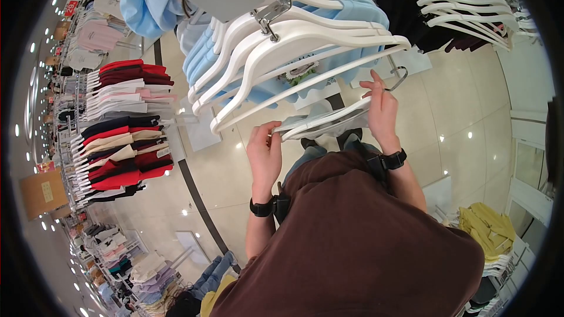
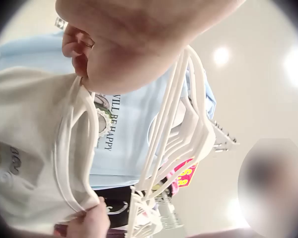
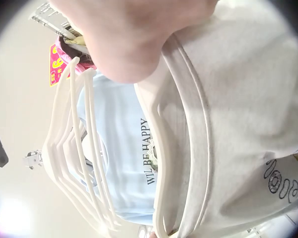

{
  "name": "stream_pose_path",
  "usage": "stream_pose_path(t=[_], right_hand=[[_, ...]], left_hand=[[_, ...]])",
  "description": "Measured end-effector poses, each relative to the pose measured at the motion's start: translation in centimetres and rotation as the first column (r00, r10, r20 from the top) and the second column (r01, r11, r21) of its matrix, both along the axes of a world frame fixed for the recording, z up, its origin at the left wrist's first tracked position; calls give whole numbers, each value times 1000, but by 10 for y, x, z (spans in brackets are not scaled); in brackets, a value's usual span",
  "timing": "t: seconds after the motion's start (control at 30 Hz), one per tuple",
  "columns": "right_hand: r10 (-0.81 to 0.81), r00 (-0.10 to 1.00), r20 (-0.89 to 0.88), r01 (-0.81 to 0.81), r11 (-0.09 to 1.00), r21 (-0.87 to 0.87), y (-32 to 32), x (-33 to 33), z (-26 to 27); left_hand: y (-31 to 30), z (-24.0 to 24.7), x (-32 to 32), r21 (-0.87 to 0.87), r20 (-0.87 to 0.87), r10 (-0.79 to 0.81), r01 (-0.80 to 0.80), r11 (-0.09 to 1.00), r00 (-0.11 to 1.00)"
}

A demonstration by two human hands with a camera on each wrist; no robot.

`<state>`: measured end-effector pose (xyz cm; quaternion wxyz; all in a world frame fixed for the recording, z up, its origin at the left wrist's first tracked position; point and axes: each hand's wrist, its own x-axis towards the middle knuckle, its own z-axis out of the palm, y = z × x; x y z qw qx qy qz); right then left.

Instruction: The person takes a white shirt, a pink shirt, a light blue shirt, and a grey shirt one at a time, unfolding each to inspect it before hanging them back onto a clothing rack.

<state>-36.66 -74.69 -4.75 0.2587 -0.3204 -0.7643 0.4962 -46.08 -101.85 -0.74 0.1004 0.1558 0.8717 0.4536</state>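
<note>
A pale grey-white shirt (image 3: 248,99) with dark lettering hangs on a white hanger (image 1: 329,118), held between both hands low in front of the body. The left hand (image 1: 264,152) pinches the collar and hanger at one end. At the other end the right hand (image 1: 383,114) grips the hanger's shoulder, its fingers near the metal hook (image 1: 402,76). In the left wrist view the neckline (image 2: 64,144) curves along the hanger. Just beyond are white hangers (image 1: 252,82) on a metal rack arm (image 1: 274,29), with light blue shirts (image 2: 129,144) behind them.
Several white hangers (image 1: 470,6) with dark clothes hang at the upper right. Racks of red, white and black clothes (image 1: 132,135) stand at the left, beside a cardboard box (image 1: 44,195). Yellow clothing (image 1: 486,229) is at the lower right. Tiled floor (image 1: 435,141) lies below.
</note>
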Motion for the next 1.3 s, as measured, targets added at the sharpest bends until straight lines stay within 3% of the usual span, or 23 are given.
stream_pose_path(t=[0.1,0.17,0.3,0.47,0.53,0.67,0.7,0.77,0.9,1.0,1.1,1.17,1.2,1.27,1.3], right_hand=[[-4,1000,8,4,999,49,0,0,-6],[-13,1000,12,13,998,57,1,2,-9],[-14,1000,25,11,994,106,2,4,-11],[78,997,10,-78,982,174,-8,3,-5],[301,952,48,-296,877,379,-11,0,-1],[393,905,166,-424,785,453,-24,-5,18],[394,904,166,-425,784,454,-26,-6,25],[316,937,150,-334,679,654,-30,-8,41],[455,882,123,-454,752,477,-33,-5,52],[491,829,266,-558,742,372,-34,-7,53],[522,843,131,-530,761,374,-31,-14,56],[540,841,37,-528,804,274,-29,-12,71],[539,841,38,-527,804,275,-26,-11,72],[600,800,18,-584,771,253,-23,-8,74],[619,785,10,-602,759,246,-24,-8,78]], left_hand=[[3,4,0,-138,-76,-37,26,990,996],[2,7,2,-289,0,-88,84,954,996],[-2,7,5,-368,-83,-177,135,920,981],[2,16,-1,-419,17,-158,150,895,987],[9,17,2,-406,-12,-175,155,901,985],[16,18,5,-352,-27,-190,169,921,981],[17,20,6,-351,-27,-189,168,921,982],[16,22,6,-325,9,-182,175,930,983],[17,19,8,-270,61,-183,193,943,981],[23,28,11,-183,25,-195,196,963,981],[20,47,11,-163,97,-214,228,960,972],[12,56,7,-93,-107,-284,275,957,953],[9,57,2,-91,-108,-284,275,957,953],[4,60,-8,-266,-342,-332,249,931,879],[0,55,-11,-265,-344,-331,247,932,878]])
